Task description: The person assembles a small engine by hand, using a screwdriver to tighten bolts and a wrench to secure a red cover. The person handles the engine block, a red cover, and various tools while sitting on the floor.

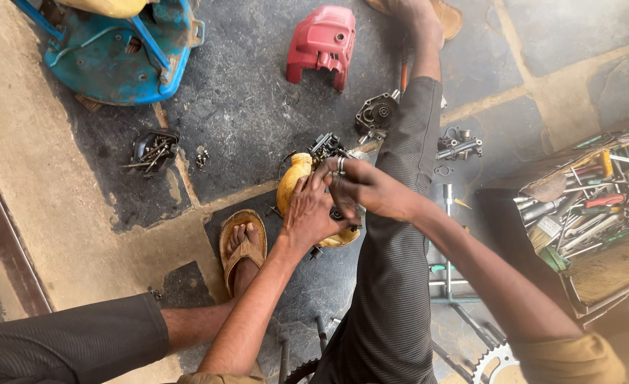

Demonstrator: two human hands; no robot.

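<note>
Stone floor (pixel 257 107), dark slabs with pale joints, carries everything here, and the person sits on it with one trousered leg stretched out. The yellow engine (pixel 294 181) lies about mid-floor, just beside that leg, and serves as the landmark. Far up-left of the engine sits a blue housing (pixel 115 60). Well right of the engine stands an open toolbox (pixel 585 213) crammed with spanners and screwdrivers. Above the engine, well apart, lies a red cover (pixel 321 44). Just below-left of the engine rests a foot in a brown sandal (pixel 242 245).

The left hand (pixel 309 213) lies flat against the engine's right side, fingers spread and pressing, not closed round anything. The right hand (pixel 364 188) meets it from the right, a ring on one finger, its fingertips pinched on something small at the engine's top; what the grip holds is too hidden to tell.

Above-right of the engine lies a round grey casting (pixel 378 112). Left of the engine, well apart, is a small tray of bolts (pixel 152 151). Right of the leg sits a little metal assembly (pixel 459 146).
</note>
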